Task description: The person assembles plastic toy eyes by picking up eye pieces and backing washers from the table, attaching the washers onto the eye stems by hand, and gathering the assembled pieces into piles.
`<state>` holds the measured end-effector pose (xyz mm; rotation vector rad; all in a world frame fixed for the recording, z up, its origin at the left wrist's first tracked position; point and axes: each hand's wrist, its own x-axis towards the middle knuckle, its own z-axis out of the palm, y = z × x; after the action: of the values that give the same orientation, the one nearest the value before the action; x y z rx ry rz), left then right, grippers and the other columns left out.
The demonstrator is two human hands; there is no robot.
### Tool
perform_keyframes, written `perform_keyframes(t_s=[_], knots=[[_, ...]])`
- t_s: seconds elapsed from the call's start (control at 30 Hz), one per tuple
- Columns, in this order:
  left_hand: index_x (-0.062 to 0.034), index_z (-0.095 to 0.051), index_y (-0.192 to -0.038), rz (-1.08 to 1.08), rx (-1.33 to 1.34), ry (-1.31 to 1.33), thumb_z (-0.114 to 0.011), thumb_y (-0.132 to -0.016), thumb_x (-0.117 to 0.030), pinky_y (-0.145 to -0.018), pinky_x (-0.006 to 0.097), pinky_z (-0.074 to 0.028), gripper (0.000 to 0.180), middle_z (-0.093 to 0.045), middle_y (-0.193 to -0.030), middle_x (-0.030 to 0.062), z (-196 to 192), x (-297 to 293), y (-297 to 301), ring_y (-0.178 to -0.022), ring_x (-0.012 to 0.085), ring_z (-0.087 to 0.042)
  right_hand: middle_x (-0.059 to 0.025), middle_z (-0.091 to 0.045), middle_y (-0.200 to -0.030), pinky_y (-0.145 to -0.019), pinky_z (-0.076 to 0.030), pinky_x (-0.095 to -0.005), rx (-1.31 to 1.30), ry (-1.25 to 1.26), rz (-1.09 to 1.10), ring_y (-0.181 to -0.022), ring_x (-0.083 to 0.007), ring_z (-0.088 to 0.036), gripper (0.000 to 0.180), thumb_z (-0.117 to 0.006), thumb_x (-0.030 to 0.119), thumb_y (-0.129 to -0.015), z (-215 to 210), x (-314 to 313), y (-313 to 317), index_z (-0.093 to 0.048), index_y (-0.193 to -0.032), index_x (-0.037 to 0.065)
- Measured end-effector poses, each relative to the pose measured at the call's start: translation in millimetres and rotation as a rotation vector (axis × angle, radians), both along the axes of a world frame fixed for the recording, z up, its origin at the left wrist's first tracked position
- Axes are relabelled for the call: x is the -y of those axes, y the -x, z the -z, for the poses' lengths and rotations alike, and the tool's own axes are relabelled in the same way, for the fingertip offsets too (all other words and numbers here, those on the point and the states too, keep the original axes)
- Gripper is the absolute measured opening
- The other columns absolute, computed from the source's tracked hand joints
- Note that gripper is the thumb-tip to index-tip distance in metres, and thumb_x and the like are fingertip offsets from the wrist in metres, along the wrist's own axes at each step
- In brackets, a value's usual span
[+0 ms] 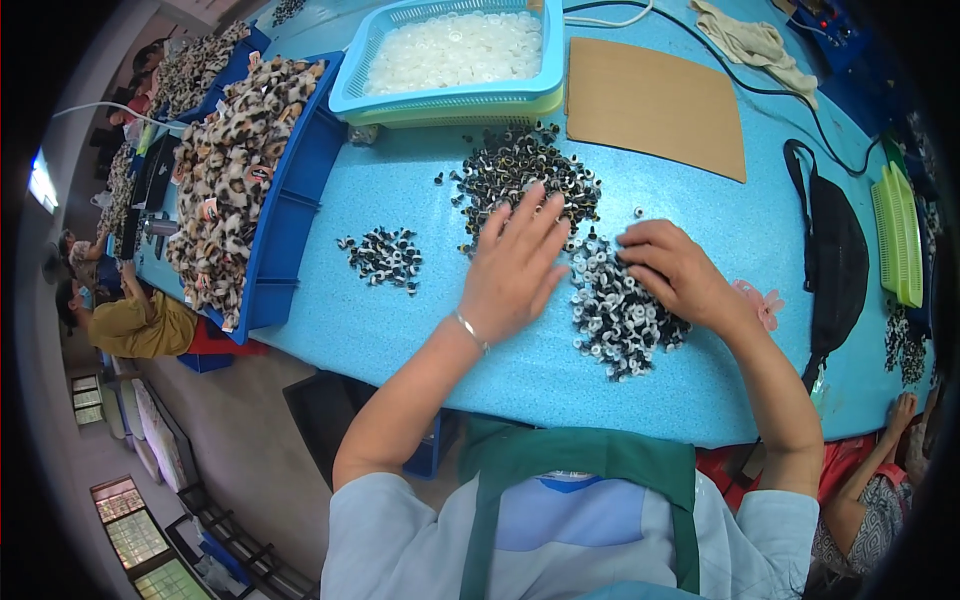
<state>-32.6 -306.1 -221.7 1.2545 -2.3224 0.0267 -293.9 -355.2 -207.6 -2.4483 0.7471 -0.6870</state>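
Note:
My left hand (515,265) lies flat with spread fingers on the blue table (400,330), its fingertips at the near edge of a large heap of small black-and-white round parts (520,170). My right hand (675,270) rests with curled fingers on top of a second heap of black-and-white ring parts (620,320) in front of me; what is under its fingers is hidden. A smaller cluster of the same parts (383,256) lies to the left, away from both hands.
A light blue basket of white rings (455,55) stands at the back, a brown cardboard sheet (655,105) beside it. A dark blue tray of leopard-print pieces (235,175) is at left. A black pouch (835,255) and green basket (900,235) lie right. Other people sit nearby.

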Motion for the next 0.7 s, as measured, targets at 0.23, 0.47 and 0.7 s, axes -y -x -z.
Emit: perform_keyframes(t_s=[0.23, 0.47, 0.7], knots=[[-0.0005, -0.035, -0.142, 0.140, -0.217, -0.321, -0.069, -0.082, -0.035, -0.108, 0.053, -0.029, 0.077, -0.029, -0.149, 0.0270, -3, -66, 44, -0.140, 0.0439, -0.027, -0.0123, -0.062, -0.105, -0.089, -0.048, -0.0402, 0.031, -0.002, 0.037, -0.103, -0.0311, -0.058, 0.020, -0.066, 0.002, -0.079, -12, 1, -7, -0.065, -0.099, -0.001], [0.0048, -0.026, -0.145, 0.087, -0.197, -0.416, -0.061, -0.088, -0.046, -0.111, 0.055, -0.022, 0.084, -0.019, -0.150, 0.0329, 11, -69, 67, -0.141, 0.0468, -0.019, -0.0121, -0.063, -0.100, -0.086, -0.048, -0.0401, -0.027, -0.095, -0.110, -0.098, -0.0309, -0.059, 0.013, -0.065, 0.006, -0.080, -6, 8, -25, -0.065, -0.092, 0.000], [0.0020, -0.042, -0.137, 0.133, -0.388, -0.289, -0.066, -0.086, -0.031, -0.108, 0.050, -0.026, 0.065, -0.035, -0.148, 0.0231, 1, -69, 56, -0.140, 0.0415, -0.029, -0.0089, -0.061, -0.092, -0.076, -0.046, -0.0372, 0.055, 0.033, 0.051, -0.088, -0.0286, -0.060, 0.014, -0.069, 0.004, -0.079, -16, 47, -68, -0.067, -0.093, 0.003]])
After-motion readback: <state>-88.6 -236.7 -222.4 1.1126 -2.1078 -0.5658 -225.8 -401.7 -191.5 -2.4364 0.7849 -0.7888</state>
